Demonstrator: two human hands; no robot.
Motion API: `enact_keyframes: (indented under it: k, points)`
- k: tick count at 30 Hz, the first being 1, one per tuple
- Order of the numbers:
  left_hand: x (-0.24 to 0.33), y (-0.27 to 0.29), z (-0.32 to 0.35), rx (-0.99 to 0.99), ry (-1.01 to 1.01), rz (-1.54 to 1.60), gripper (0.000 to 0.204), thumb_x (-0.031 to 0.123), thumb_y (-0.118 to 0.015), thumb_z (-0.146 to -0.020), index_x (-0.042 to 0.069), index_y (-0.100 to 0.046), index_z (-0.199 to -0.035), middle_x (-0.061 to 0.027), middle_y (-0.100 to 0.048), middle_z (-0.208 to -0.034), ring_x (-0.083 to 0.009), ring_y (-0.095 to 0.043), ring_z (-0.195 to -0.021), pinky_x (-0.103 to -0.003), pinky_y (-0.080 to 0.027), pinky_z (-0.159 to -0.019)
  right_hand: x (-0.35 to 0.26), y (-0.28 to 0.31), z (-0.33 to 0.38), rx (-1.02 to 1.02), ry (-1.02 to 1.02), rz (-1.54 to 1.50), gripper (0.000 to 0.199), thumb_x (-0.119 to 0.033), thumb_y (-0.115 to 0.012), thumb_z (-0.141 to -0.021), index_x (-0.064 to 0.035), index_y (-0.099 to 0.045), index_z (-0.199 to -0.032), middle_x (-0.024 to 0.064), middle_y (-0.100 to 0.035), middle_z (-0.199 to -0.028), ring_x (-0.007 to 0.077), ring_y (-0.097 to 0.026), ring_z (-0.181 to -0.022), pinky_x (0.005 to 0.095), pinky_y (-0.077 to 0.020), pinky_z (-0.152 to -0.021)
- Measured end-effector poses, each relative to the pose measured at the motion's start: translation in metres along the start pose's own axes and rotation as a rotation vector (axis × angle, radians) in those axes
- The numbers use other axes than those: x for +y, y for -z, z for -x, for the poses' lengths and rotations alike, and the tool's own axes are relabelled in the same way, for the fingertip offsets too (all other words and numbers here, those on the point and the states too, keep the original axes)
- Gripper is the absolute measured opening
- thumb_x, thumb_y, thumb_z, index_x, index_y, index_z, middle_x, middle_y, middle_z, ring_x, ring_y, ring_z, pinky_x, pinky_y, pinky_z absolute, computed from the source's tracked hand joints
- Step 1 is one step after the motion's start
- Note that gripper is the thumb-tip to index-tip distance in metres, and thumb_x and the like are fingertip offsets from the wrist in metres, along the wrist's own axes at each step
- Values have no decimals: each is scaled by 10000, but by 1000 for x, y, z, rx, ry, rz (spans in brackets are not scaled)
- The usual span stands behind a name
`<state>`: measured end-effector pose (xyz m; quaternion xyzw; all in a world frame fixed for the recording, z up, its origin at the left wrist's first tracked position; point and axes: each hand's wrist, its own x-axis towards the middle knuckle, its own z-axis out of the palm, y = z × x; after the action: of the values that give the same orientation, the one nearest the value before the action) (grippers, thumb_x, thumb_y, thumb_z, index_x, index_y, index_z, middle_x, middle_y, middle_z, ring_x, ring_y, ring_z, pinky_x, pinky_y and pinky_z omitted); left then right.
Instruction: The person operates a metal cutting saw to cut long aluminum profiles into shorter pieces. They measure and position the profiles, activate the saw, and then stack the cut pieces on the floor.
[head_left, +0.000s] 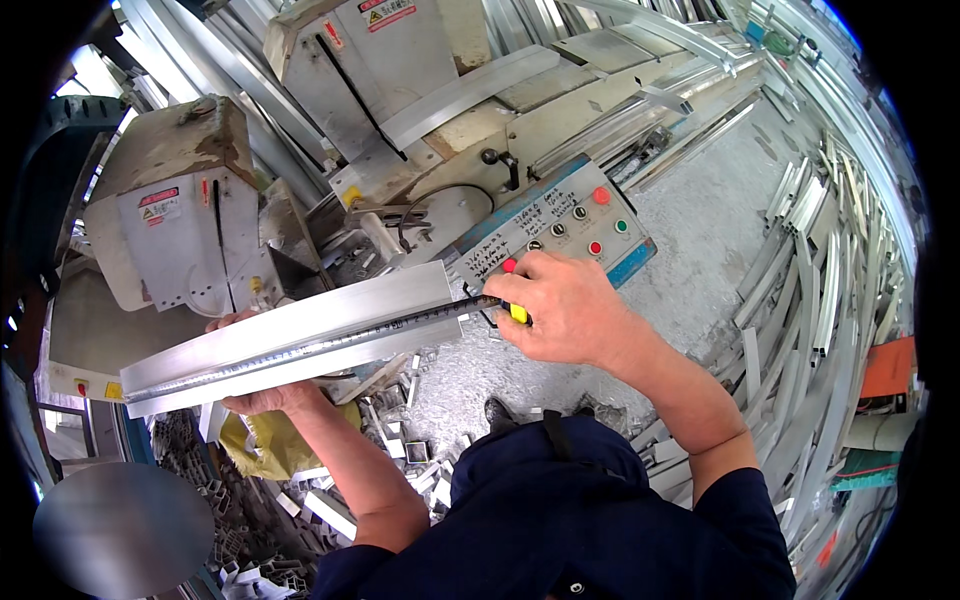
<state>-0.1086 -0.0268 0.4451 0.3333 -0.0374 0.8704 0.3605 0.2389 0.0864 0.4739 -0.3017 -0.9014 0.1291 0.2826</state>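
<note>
My left hand (262,398) grips a long silver aluminium profile (290,335) from below and holds it level in front of me. A tape measure blade (400,322) runs along the top of the profile. My right hand (560,305) closes on the yellow tape measure case (518,313) at the profile's right end, just in front of a control panel (560,235) with red, green and dark buttons.
A double-head cutting saw stands ahead, with one grey saw housing (175,215) at the left and another (370,60) at the back. Aluminium offcuts (800,300) pile up on the floor at the right. Small cut pieces (400,450) lie below my hands.
</note>
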Motion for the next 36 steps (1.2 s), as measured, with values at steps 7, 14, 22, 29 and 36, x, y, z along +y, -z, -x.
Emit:
enact_keyframes:
  k: [7, 14, 22, 29, 36]
  points:
    - [6, 10, 0, 3, -53, -73, 757, 247, -814, -623, 39, -460, -1259, -101, -519, -1185, -279, -470, -1148, -442, -338, -1077, 0, -3, -2, 8, 43, 50, 242, -232, -733, -718, -165, -682, -945, 64, -596, -788, 243, -635, -691, 360, -520, -571]
    - [3, 12, 0, 18, -38, -45, 786, 300, -792, -622, 13, -437, -1262, -105, -512, -1167, -278, -478, -1148, -448, -302, -1085, 4, -8, 0, 5, 25, 53, 240, -233, -732, -721, -165, -678, -945, 71, -598, -803, 248, -637, -709, 362, -521, -578]
    - [-3, 11, -4, 28, -15, -32, 768, 242, -823, -602, 67, -459, -1255, -81, -523, -1148, -247, -483, -1108, -417, -347, -1052, 4, -9, -2, 72, 13, 31, 173, -218, -675, -742, -144, -679, -898, 103, -589, -723, 274, -637, -685, 401, -522, -576]
    - [-2, 11, -4, 8, 3, -54, 759, 271, -805, -602, 51, -450, -1236, -83, -513, -1133, -254, -487, -1107, -423, -335, -1053, 6, -13, 0, 25, -2, 66, 226, -221, -724, -727, -165, -669, -940, 66, -589, -803, 249, -631, -718, 371, -514, -576]
    - [-3, 7, -2, 40, 18, -67, 778, 286, -800, -591, 48, -434, -1234, -62, -496, -1131, -239, -474, -1093, -410, -333, -1037, 8, -20, 4, -6, -33, 40, 218, -228, -722, -740, -164, -668, -942, 68, -597, -813, 260, -636, -732, 374, -523, -597]
